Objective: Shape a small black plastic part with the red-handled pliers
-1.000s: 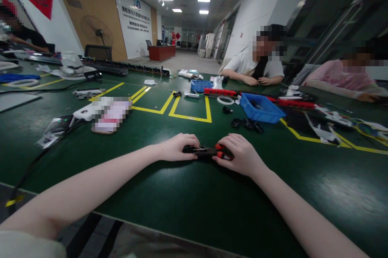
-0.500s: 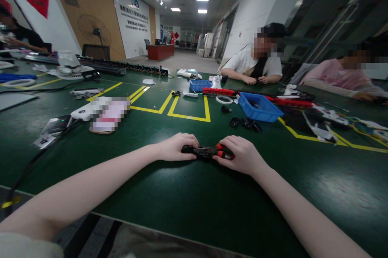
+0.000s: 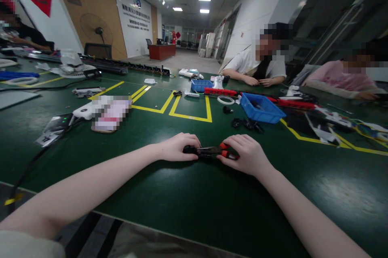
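Observation:
Both my hands rest on the green table (image 3: 188,201) in front of me. My right hand (image 3: 247,155) is closed round the red and black handles of a pair of pliers (image 3: 212,152). The pliers' dark jaws point left toward my left hand (image 3: 178,147). That hand is curled shut over a small black part (image 3: 188,149), which the jaws touch or grip; I cannot tell which. Most of the part is hidden under my fingers.
A blue bin (image 3: 260,107) and small black parts (image 3: 247,124) lie beyond my hands, with a second blue bin (image 3: 200,85) farther back. Yellow tape outlines (image 3: 190,116) mark the table. White devices (image 3: 87,110) lie at left. Other people sit at the right and far left.
My hands and the pliers stay nearly in place; my right hand has shifted slightly to the right along the handles. The view has wobbled a little.

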`<state>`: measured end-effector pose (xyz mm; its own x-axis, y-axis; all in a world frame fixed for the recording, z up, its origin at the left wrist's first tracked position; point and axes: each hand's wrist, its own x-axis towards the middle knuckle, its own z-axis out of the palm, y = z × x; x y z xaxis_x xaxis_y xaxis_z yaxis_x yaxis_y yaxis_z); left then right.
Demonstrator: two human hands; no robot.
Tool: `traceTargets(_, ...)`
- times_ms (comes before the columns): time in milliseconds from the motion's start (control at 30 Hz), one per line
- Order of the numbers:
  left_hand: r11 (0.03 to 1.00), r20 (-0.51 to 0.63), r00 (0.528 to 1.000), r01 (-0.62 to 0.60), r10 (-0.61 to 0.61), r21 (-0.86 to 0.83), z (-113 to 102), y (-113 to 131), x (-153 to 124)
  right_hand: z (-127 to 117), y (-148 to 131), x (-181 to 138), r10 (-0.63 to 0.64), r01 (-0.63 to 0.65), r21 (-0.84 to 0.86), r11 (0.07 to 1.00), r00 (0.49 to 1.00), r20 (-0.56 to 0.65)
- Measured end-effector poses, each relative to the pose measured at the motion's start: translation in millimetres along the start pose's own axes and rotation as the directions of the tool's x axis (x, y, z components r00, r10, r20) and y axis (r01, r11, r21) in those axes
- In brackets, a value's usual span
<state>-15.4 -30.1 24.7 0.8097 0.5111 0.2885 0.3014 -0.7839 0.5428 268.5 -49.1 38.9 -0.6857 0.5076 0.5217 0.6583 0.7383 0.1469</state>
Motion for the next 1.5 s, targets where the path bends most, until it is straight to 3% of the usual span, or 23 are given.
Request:
traceTargets(1067,0.999,0.011,1.0,0.015,-0.015,-0.03,-0.8,2.6,-1.0,-2.2,-3.0,0.7,0.048,-0.055,0.061,0.997,0.991,0.122)
traceTargets(1500,1.0,0.014,1.0,0.001,-0.001,0.017,-0.6,3.1,-0.5,-1.4,-6.4,1.0,0.034,-0.042,0.071,0.997,0.993,0.114)
